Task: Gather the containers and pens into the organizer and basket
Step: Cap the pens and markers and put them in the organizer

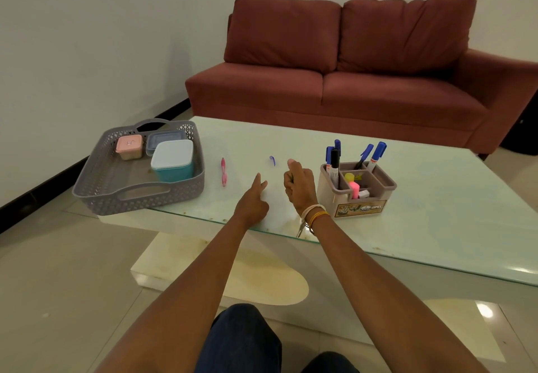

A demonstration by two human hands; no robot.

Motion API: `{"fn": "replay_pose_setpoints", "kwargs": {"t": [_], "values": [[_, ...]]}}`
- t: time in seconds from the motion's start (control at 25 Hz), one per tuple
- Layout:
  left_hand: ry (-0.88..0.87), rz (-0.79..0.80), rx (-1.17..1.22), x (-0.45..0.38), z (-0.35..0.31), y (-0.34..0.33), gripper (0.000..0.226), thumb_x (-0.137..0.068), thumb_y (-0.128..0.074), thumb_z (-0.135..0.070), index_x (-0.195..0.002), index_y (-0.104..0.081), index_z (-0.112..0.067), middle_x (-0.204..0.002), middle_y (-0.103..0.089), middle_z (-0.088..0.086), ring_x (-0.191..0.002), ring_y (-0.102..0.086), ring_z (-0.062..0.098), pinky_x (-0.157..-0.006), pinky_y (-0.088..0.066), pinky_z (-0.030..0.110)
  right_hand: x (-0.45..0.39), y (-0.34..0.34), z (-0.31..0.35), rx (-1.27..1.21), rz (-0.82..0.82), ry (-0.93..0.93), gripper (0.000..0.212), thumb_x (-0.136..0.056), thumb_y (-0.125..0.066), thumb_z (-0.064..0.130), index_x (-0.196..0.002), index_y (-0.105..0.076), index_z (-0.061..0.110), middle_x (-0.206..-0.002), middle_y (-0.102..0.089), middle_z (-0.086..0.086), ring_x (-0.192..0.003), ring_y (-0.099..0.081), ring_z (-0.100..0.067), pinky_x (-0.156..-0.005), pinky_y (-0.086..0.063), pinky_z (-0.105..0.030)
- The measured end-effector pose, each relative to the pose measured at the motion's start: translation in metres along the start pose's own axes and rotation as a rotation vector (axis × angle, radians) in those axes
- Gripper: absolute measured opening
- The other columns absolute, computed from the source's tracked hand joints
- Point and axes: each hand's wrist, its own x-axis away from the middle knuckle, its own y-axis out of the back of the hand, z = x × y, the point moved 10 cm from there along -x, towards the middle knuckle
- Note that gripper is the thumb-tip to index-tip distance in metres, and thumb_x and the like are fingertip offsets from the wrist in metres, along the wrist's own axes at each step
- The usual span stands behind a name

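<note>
gathering nearly complete.
three containers (171,160) sit in the basket (96,180), markers in the organizer (356,195); pink pen (223,171) and blue pen (272,160) remain on the worktop (436,198). left hand (251,202) released, right hand (300,186) clenched, empty.

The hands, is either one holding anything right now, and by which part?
The left hand holds nothing; its fingers point toward the table. The right hand is curled into a fist, thumb up, and nothing shows in it.
</note>
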Motion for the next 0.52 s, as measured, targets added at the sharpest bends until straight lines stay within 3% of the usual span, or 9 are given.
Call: {"fn": "replay_pose_setpoints", "kwargs": {"t": [0.12,0.2,0.28,0.36,0.44,0.52], "values": [[-0.017,0.065,-0.194,0.002,-0.019,-0.02,0.084,-0.089,-0.06,-0.029,-0.153,-0.006,-0.025,-0.158,-0.025,-0.002,-0.144,-0.028,0.022,-0.114,-0.024,0.041,0.01,0.0,0.051,-0.072,0.093,0.144,0.06,-0.099,-0.032,0.049,-0.047,-0.04,0.021,-0.042,-0.032,0.009,-0.038,-0.025,-0.007,-0.042,-0.024,-0.018],[-0.049,0.175,-0.152,0.003,-0.043,-0.045,0.109,-0.074,-0.073,-0.053,-0.153,-0.002,-0.027,-0.16,-0.019,-0.002,-0.145,-0.023,0.022,-0.117,-0.02,0.044,0.009,0.035,0.101,-0.114,-0.036,0.335,0.054,-0.094,-0.031,0.054,-0.052,-0.044,0.022,-0.044,-0.036,0.009,-0.039,-0.029,-0.008,-0.041,-0.027,-0.018],[-0.087,0.246,0.035,0.002,-0.073,-0.069,0.128,-0.061,-0.084,-0.05,-0.152,0.002,-0.026,-0.161,-0.011,-0.001,-0.147,-0.018,0.022,-0.116,-0.02,0.038,0.0,0.087,0.137,-0.173,-0.235,0.48,0.05,-0.096,-0.033,0.048,-0.054,-0.044,0.021,-0.046,-0.035,0.005,-0.041,-0.028,-0.01,-0.042,-0.025,-0.02],[-0.139,0.261,0.177,-0.002,-0.1,-0.085,0.131,-0.058,-0.089,-0.037,-0.152,0.0,-0.022,-0.159,-0.015,0.0,-0.143,-0.023,0.02,-0.106,-0.025,0.023,-0.021,0.122,0.142,-0.205,-0.306,0.454,0.048,-0.101,-0.035,0.038,-0.058,-0.042,0.018,-0.05,-0.032,0.0,-0.044,-0.025,-0.012,-0.044,-0.021,-0.024],[-0.21,0.225,0.26,-0.008,-0.117,-0.093,0.113,-0.058,-0.09,-0.024,-0.145,-0.017,-0.023,-0.142,-0.039,-0.005,-0.125,-0.041,0.014,-0.09,-0.034,0.006,-0.043,0.138,0.123,-0.156,-0.292,0.335,0.047,-0.104,-0.033,0.031,-0.06,-0.041,0.015,-0.052,-0.032,-0.003,-0.046,-0.026,-0.012,-0.046,-0.02,-0.028],[-0.249,0.155,0.333,-0.013,-0.12,-0.093,0.092,-0.057,-0.091,-0.017,-0.129,-0.033,-0.026,-0.115,-0.049,-0.014,-0.103,-0.051,0.005,-0.073,-0.044,0.003,-0.06,0.14,0.096,-0.139,-0.234,0.213,0.048,-0.104,-0.03,0.028,-0.06,-0.043,0.015,-0.05,-0.037,0.0,-0.046,-0.029,-0.012,-0.047,-0.024,-0.026]]}}
